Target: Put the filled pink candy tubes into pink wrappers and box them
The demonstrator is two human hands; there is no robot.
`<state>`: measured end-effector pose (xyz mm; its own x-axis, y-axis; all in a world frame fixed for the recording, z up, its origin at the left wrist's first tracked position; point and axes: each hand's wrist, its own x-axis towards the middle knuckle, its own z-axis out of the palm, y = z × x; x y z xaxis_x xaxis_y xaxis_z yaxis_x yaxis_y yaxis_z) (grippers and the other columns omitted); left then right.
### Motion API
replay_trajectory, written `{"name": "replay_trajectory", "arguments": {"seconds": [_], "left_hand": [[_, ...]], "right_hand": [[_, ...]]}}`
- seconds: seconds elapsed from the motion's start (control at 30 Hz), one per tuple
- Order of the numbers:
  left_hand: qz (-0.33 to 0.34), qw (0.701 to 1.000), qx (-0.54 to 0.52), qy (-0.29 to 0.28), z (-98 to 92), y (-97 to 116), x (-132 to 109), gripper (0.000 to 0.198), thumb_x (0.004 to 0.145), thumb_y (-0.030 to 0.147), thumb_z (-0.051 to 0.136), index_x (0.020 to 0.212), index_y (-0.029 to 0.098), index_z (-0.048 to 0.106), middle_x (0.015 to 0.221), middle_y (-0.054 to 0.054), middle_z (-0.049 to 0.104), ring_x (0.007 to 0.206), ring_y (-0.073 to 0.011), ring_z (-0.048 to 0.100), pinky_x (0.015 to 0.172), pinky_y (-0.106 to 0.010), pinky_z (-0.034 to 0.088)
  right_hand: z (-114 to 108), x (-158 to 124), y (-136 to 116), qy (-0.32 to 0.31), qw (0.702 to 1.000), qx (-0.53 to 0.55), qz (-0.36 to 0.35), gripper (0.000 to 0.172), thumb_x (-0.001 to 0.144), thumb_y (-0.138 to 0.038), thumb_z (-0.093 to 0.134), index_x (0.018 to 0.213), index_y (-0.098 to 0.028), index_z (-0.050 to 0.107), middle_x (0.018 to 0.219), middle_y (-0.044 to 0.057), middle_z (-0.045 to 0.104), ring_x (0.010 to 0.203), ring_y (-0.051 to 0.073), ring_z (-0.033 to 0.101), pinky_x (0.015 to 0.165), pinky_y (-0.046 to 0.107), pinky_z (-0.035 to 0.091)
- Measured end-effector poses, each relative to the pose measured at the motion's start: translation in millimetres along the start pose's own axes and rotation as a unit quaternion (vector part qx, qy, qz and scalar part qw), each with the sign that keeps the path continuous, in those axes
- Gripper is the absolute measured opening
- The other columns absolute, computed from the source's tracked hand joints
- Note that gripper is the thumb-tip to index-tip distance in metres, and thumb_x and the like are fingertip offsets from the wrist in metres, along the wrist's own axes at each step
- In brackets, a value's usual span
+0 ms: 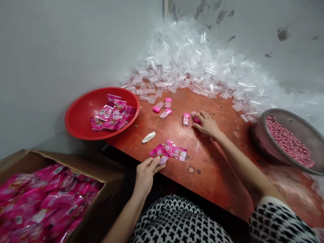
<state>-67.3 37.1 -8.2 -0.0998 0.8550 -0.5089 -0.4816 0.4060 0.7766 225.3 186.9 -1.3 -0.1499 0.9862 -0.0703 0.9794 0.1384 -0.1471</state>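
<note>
My left hand is at the table's near edge, its thumb and fingers pinched on a printed pink packet. More flat pink packets lie against it on the tabletop. Further right, my right hand has its thumb and fingers closed round a small pink-capped bottle, partly hidden by the fingers. Just left of it an upright clear bottle holds pink beads under a pink cap. Several similar bottles sit further back, one standing and others lying. A crumpled white scrap rests near the packets.
A large heap of clear plastic containers covers the back of the red-brown table. At left is a red bowl with pink packets, above a cardboard box of filled pink packs. A grey basin of pink beads stands at right.
</note>
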Motion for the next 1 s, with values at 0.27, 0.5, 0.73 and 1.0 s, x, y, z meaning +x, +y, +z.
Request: {"name": "replay_trajectory", "arguments": {"seconds": [0.27, 0.5, 0.73, 1.0], "left_hand": [[-0.019, 1.0, -0.011, 0.009, -3.5, -1, 10, 0.034, 0.049, 0.037, 0.088, 0.063, 0.012, 0.069, 0.064, 0.0, 0.065, 0.061, -0.0111, 0.064, 0.057, -0.02, 0.059], [-0.032, 0.998, -0.056, 0.008, -5.1, 2, 9, 0.037, 0.054, 0.041, 0.086, 0.066, 0.011, 0.068, 0.065, -0.001, 0.066, 0.06, -0.0103, 0.063, 0.062, -0.023, 0.06], [-0.026, 0.999, -0.045, -0.009, -4.0, -2, 11, 0.037, 0.053, 0.038, 0.086, 0.07, 0.009, 0.069, 0.068, -0.004, 0.069, 0.063, -0.0134, 0.067, 0.061, -0.022, 0.058], [-0.021, 0.997, -0.07, 0.007, -2.8, -7, 9, 0.03, 0.054, 0.025, 0.085, 0.069, 0.009, 0.065, 0.066, -0.004, 0.069, 0.062, -0.0142, 0.068, 0.059, -0.023, 0.058]], "right_hand": [[-19, 32, -86, 0.073, 0.992, 0.048, -0.086, 0.069, 0.087, -0.065, 0.041, 0.138, -0.019, 0.044, 0.157, 0.019, 0.017, 0.143, 0.034, 0.023, 0.108, 0.061, 0.027], [16, 128, -153, -0.005, 0.997, 0.062, -0.039, 0.079, 0.08, -0.072, 0.045, 0.145, -0.028, 0.035, 0.16, 0.012, 0.012, 0.145, 0.042, 0.008, 0.105, 0.074, 0.012], [36, 31, -90, 0.005, 0.983, 0.052, -0.174, 0.072, 0.086, -0.062, 0.047, 0.145, -0.022, 0.038, 0.156, 0.011, 0.027, 0.146, 0.031, 0.016, 0.117, 0.052, 0.015], [23, -86, -28, 0.007, 0.98, 0.156, -0.12, 0.07, 0.089, -0.062, 0.039, 0.147, -0.023, 0.032, 0.156, 0.01, 0.027, 0.144, 0.027, 0.024, 0.114, 0.05, 0.026]]}}
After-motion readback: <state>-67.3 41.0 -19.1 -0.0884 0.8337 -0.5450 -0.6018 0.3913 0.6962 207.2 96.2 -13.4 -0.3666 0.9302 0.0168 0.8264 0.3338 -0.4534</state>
